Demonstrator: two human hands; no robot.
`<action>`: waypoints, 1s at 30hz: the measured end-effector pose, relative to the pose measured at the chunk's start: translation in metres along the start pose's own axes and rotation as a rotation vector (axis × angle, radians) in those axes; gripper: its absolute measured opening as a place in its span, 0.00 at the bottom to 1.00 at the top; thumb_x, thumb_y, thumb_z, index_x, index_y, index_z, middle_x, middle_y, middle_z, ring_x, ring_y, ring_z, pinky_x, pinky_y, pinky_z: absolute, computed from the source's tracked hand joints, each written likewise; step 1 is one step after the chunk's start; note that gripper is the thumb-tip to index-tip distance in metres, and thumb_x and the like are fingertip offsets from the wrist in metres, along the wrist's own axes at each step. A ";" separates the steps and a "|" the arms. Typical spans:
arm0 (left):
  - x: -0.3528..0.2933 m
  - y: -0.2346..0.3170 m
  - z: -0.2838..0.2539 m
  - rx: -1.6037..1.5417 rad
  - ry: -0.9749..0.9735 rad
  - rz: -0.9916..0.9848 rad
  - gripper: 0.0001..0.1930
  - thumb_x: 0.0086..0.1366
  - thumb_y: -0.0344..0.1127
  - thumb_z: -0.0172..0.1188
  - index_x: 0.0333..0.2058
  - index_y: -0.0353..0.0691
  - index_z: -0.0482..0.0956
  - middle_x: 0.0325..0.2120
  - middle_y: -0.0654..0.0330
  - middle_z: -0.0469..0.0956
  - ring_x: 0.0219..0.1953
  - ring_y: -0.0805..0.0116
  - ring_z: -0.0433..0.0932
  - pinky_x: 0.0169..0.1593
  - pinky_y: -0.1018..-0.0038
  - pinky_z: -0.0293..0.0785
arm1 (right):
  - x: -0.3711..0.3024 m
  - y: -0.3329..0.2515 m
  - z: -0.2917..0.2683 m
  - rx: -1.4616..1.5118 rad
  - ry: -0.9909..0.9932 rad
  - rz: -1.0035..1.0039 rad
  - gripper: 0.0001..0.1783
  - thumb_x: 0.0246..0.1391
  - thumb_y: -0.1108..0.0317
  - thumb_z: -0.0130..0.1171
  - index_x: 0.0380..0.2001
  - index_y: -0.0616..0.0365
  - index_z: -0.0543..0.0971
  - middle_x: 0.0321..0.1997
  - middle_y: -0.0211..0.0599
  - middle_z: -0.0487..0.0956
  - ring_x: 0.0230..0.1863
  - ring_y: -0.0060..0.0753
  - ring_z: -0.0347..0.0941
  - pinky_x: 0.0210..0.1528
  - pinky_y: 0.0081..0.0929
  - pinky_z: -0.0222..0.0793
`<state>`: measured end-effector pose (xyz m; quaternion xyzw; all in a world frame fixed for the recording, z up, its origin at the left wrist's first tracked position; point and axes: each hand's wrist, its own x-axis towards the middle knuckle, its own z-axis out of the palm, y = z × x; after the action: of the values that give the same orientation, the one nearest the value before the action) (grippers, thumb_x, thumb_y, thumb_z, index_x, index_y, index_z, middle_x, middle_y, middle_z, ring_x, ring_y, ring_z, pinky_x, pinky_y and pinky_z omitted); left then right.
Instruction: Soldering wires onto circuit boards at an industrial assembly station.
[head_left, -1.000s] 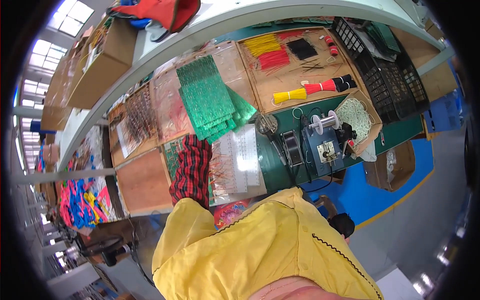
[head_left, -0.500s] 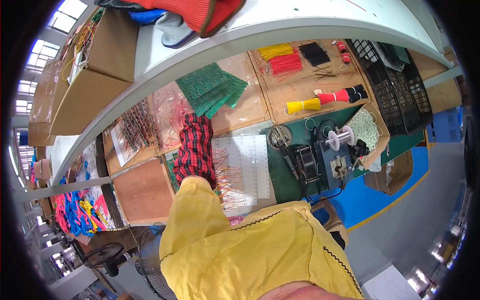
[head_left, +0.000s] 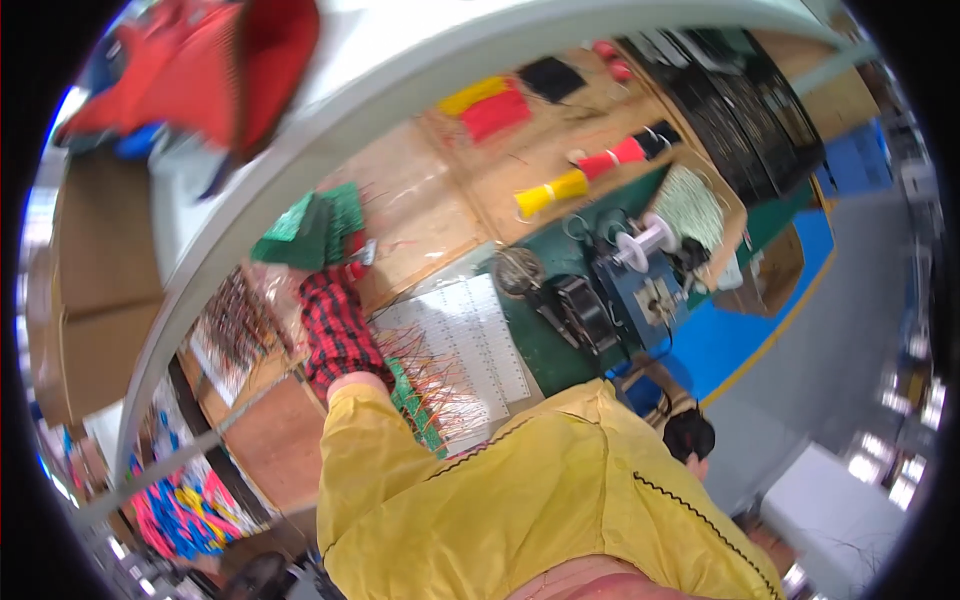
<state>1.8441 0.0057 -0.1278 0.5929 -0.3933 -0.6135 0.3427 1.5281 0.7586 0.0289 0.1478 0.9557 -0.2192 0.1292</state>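
My left arm, in a yellow sleeve with a red-and-black checked oversleeve, reaches over the bench. At its end my left hand (head_left: 357, 252) shows only as a small blurred patch, closed on several green circuit boards (head_left: 312, 228); the boards hide most of its fingers. Beneath that forearm, a row of green boards (head_left: 415, 402) with orange wires lies beside a white sheet with rows of dots (head_left: 465, 325). On the right, a bit of bare skin shows past my yellow garment, next to a dark, rounded thing (head_left: 690, 433). My right hand itself cannot be made out.
A white shelf edge (head_left: 390, 85) arches overhead, with a red glove (head_left: 190, 80) and a cardboard box (head_left: 105, 240). Bundled wires (head_left: 552, 192), a blue machine with a white spool (head_left: 645, 290) and a black crate (head_left: 730, 110) stand right. Wired parts (head_left: 235, 325) lie left.
My view has turned, so the bench appears tilted. The green boards, earlier fanned out beyond my left hand, are now bunched in it and further left. The dark thing at the right shows more.
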 end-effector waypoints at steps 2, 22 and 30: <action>-0.086 -0.056 -0.029 0.102 -0.174 -0.026 0.19 0.61 0.41 0.46 0.45 0.33 0.68 0.34 0.56 0.74 0.32 0.67 0.74 0.38 0.70 0.71 | 0.015 0.062 0.008 0.070 0.083 -0.088 0.19 0.44 0.65 0.49 0.40 0.65 0.74 0.31 0.47 0.76 0.35 0.41 0.71 0.40 0.36 0.64; 0.050 0.151 -0.093 0.792 -0.060 0.323 0.19 0.61 0.41 0.46 0.45 0.33 0.68 0.32 0.58 0.75 0.31 0.69 0.74 0.37 0.71 0.71 | 0.100 0.187 0.009 0.032 0.266 0.263 0.22 0.47 0.52 0.50 0.33 0.63 0.77 0.29 0.51 0.77 0.31 0.47 0.73 0.34 0.41 0.66; -0.141 0.051 -0.015 0.512 0.598 0.665 0.21 0.56 0.36 0.55 0.47 0.32 0.67 0.23 0.66 0.72 0.21 0.80 0.66 0.24 0.82 0.63 | 0.208 0.256 0.080 -0.243 0.240 0.402 0.25 0.50 0.47 0.42 0.43 0.54 0.71 0.41 0.52 0.74 0.43 0.55 0.70 0.44 0.45 0.66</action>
<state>1.8655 0.1064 -0.0175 0.6500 -0.5829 -0.1591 0.4609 1.4372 0.9898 -0.2029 0.3429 0.9350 -0.0539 0.0727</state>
